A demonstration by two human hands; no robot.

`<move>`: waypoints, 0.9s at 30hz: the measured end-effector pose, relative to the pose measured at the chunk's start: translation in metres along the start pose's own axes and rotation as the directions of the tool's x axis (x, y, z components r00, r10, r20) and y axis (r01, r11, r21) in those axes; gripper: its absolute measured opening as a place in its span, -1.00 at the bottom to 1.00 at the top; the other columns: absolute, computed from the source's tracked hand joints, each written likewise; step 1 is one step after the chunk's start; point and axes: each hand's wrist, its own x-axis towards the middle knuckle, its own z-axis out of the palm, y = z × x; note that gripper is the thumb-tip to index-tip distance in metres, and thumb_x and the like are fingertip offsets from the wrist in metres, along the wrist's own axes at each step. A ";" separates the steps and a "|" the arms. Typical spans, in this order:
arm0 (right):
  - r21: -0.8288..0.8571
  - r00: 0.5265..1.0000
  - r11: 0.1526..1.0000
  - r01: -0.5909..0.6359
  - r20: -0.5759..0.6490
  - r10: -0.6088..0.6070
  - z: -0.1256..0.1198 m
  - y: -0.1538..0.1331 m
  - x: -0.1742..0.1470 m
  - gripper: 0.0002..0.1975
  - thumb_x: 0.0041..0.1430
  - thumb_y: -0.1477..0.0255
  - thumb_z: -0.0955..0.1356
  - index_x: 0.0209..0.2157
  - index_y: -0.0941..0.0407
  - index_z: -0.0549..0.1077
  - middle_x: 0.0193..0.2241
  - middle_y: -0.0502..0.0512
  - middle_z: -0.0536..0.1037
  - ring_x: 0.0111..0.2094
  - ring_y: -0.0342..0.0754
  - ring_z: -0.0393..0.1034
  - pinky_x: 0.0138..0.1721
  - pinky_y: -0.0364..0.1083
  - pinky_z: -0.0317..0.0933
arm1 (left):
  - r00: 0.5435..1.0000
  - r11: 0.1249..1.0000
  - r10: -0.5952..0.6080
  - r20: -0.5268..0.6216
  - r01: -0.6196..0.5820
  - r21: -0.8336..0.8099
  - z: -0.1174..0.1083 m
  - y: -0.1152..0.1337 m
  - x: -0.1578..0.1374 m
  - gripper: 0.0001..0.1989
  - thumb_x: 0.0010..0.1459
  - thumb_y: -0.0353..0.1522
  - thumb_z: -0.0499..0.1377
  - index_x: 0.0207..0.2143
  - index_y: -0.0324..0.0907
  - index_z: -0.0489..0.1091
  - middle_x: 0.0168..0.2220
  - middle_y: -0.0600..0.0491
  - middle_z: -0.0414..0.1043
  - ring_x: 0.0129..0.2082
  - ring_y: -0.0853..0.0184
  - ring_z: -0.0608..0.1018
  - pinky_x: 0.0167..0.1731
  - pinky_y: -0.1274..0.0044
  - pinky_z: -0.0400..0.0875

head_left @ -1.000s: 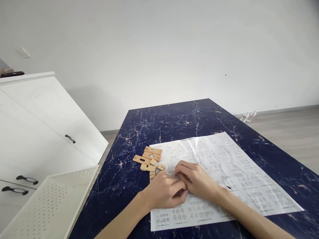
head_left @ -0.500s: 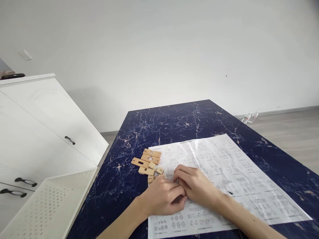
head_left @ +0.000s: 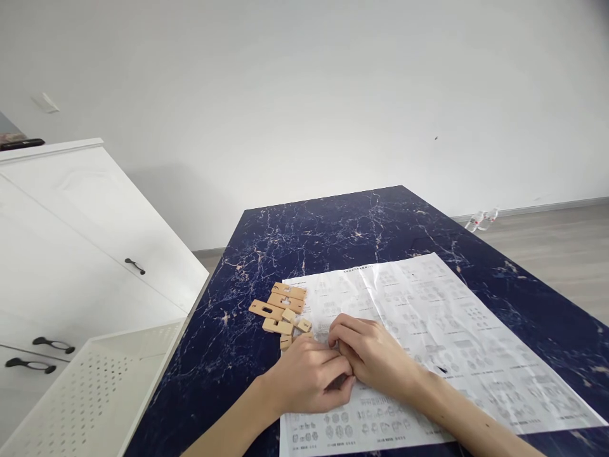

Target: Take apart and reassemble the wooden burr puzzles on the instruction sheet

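Note:
Over the left part of a large printed sheet (head_left: 409, 298), my left hand (head_left: 311, 374) and my right hand (head_left: 364, 349) meet with curled fingers. Their fingertips press together, and whatever lies between them is hidden. Just beyond my left hand is a cluster of small wooden puzzle pieces (head_left: 278, 326), partly on the sheet's left edge. Several are flat and notched, with numbers marked on them; one flat piece (head_left: 268, 310) has an oval slot. A few small wooden blocks (head_left: 304, 325) lie closest to my left fingers, one partly covered by the hand.
The table (head_left: 314, 241) has a dark blue marbled top. A white cabinet (head_left: 95, 235) with black handles stands to the left, beside a white perforated panel (head_left: 95, 387). Clear plastic bottles (head_left: 481, 219) are beyond the table's right edge, near the wall (head_left: 304, 114).
The view has shifted very slightly. Both hands keep nearly the same pose, fingertips together, and the wooden pieces stay where they were.

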 end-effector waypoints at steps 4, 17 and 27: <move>-0.001 1.000 1.000 0.007 -0.007 -0.007 0.000 -0.001 0.001 -0.71 0.30 0.71 0.20 -0.28 0.10 0.44 -0.31 0.03 0.54 -0.45 -0.11 0.37 -0.40 -0.11 0.22 | 1.000 1.000 0.002 0.004 -0.002 -0.002 0.000 0.000 -0.001 -0.73 0.28 -0.38 0.15 -0.52 -0.14 0.29 -0.64 0.17 0.32 -0.62 0.39 0.39 -0.58 0.46 0.17; -0.004 1.000 1.000 0.013 -0.008 -0.014 0.001 -0.003 0.003 -0.73 0.28 0.71 0.22 -0.29 0.10 0.45 -0.32 0.04 0.54 -0.44 -0.10 0.38 -0.38 -0.10 0.22 | 0.999 0.999 0.044 -0.019 -0.045 -0.031 -0.001 -0.003 -0.001 -0.79 0.25 -0.42 0.15 -0.48 -0.15 0.32 -0.60 0.16 0.38 -0.59 0.38 0.41 -0.57 0.44 0.19; 0.025 1.000 1.000 -0.016 -0.002 0.016 0.003 -0.003 0.005 -0.74 0.27 0.71 0.22 -0.30 0.10 0.43 -0.33 0.03 0.54 -0.44 -0.09 0.39 -0.36 -0.10 0.21 | 0.999 0.999 0.042 -0.021 -0.042 -0.015 -0.005 -0.004 0.001 -0.79 0.21 -0.46 0.15 -0.50 -0.14 0.29 -0.61 0.16 0.34 -0.60 0.38 0.39 -0.56 0.46 0.21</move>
